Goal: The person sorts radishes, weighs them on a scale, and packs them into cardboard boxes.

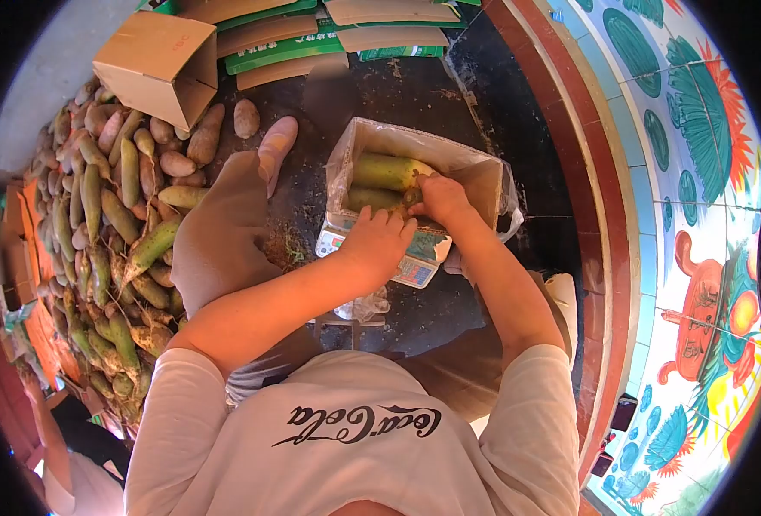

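A cardboard box (484, 185) lined with clear plastic holds green radishes, two of them plainly visible: a far one (385, 170) and a near one (368, 199), lying side by side. My right hand (441, 199) reaches into the box, its fingers curled around the crown end of a radish. Over the near rim comes my left hand (375, 248), fingers bent onto the near radish. The hands almost meet, and they hide part of what lies between them. Under the box sits a scale (415, 273) with a keypad and a printed panel.
A large heap of green radishes (92, 193) and brownish root vegetables lies left of my leg. An open cardboard box (153, 64) rests on its far end. Flattened green cartons (286, 43) lie beyond. A painted tile wall (699, 258) runs along the right. Another person's arm (47, 421) shows lower left.
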A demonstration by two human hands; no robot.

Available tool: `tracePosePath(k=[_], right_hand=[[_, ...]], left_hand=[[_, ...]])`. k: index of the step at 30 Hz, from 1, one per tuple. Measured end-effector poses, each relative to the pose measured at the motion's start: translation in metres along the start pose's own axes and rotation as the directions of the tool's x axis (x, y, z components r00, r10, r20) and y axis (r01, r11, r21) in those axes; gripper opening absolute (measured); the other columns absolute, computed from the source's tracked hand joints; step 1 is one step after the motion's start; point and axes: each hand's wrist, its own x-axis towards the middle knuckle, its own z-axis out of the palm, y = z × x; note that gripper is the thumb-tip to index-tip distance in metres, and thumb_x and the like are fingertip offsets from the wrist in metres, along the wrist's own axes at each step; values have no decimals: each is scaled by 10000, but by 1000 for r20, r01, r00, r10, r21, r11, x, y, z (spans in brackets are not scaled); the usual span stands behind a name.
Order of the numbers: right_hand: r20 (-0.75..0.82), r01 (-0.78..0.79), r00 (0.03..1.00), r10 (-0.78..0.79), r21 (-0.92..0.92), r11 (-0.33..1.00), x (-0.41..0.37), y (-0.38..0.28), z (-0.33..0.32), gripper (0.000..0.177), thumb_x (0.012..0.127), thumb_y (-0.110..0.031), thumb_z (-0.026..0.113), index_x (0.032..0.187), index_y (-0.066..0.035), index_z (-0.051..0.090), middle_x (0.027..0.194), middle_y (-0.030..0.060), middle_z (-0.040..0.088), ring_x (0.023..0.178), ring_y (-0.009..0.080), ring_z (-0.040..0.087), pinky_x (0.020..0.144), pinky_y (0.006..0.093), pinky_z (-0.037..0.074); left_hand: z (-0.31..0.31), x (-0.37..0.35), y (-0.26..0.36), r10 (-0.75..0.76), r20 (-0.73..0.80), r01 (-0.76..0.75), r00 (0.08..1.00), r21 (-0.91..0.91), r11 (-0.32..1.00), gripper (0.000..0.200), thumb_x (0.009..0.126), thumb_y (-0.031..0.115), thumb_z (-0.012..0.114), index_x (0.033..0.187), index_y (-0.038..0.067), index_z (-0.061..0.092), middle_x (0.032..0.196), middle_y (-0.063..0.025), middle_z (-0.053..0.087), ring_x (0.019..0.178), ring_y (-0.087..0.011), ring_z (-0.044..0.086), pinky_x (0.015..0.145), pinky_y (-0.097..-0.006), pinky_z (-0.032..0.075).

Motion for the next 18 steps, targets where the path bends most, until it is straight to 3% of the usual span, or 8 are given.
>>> tracePosePath(k=[6, 9, 12, 14, 15, 16, 17, 18], right_hand=[[59, 48, 997, -49, 24, 999, 10, 1, 5, 500, 596, -321, 787, 954, -34, 587, 976, 193, 612, 948, 317, 588, 812, 392, 478], [52, 48, 997, -52, 70, 996, 14, 10, 20, 499, 579, -311, 795, 940, -24, 601, 979, 201, 610, 947, 327, 586, 812, 404, 476], [65, 108, 992, -105, -39, 993, 22, 1, 21, 453, 624, -287, 752, 947, -2, 611, 945, 214, 619, 913, 338, 601, 782, 413, 484], [115, 110, 987, -116, 54, 992, 19, 7, 10, 509, 609, -285, 760, 1013, -19, 602, 958, 209, 621, 908, 345, 597, 817, 423, 466], [50, 138, 989, -140, 51, 989, 29, 31, 35, 415, 686, -270, 691, 1012, -27, 606, 949, 203, 623, 910, 349, 595, 836, 421, 455], [124, 1, 992, -31, 239, 971, 25, 27, 18, 354, 761, -259, 593, 1028, -27, 603, 969, 218, 616, 929, 357, 588, 838, 416, 454], [73, 76, 992, -107, 346, 935, 17, 25, 7, 321, 822, -229, 487, 1043, -29, 606, 1018, 222, 607, 956, 358, 581, 838, 407, 453], [32, 146, 986, -162, 288, 946, 18, 40, 21, 298, 819, -194, 492, 1035, -26, 610, 1008, 218, 609, 948, 359, 582, 823, 406, 454]], left_hand=[[-4, 0, 2, -21, 105, 28, 994, -68, 997, 755, 683, 284, 722, 1283, -4, 365, 1163, -166, 469, 1097, -307, 443, 964, -462, 318], [4, 0, 1, -13, -45, 12, 999, -17, 1000, 758, 676, 279, 724, 1287, 7, 369, 1161, -167, 479, 1106, -315, 446, 971, -476, 309], [-4, 9, -3, -43, 162, 61, 986, -110, 992, 745, 682, 268, 715, 1294, 18, 372, 1152, -173, 494, 1108, -317, 456, 976, -495, 296], [-4, 8, -6, -91, 114, 106, 989, -128, 986, 698, 702, 265, 696, 1282, 28, 389, 1138, -179, 506, 1098, -318, 469, 976, -505, 290], [-12, 5, -6, -96, 70, 105, 993, -127, 986, 679, 705, 266, 692, 1269, 27, 398, 1132, -171, 514, 1085, -316, 479, 964, -517, 293], [-27, -3, -6, -99, 27, 101, 995, -127, 987, 661, 707, 267, 687, 1255, 26, 407, 1126, -163, 521, 1072, -315, 490, 952, -528, 296], [-47, -15, -6, -109, -35, 103, 993, -143, 984, 621, 704, 271, 686, 1220, 29, 439, 1110, -150, 538, 1064, -303, 500, 936, -500, 323], [-65, -27, -5, -106, -97, 90, 990, -158, 983, 583, 701, 276, 684, 1186, 31, 471, 1094, -137, 555, 1055, -292, 511, 919, -472, 350]])
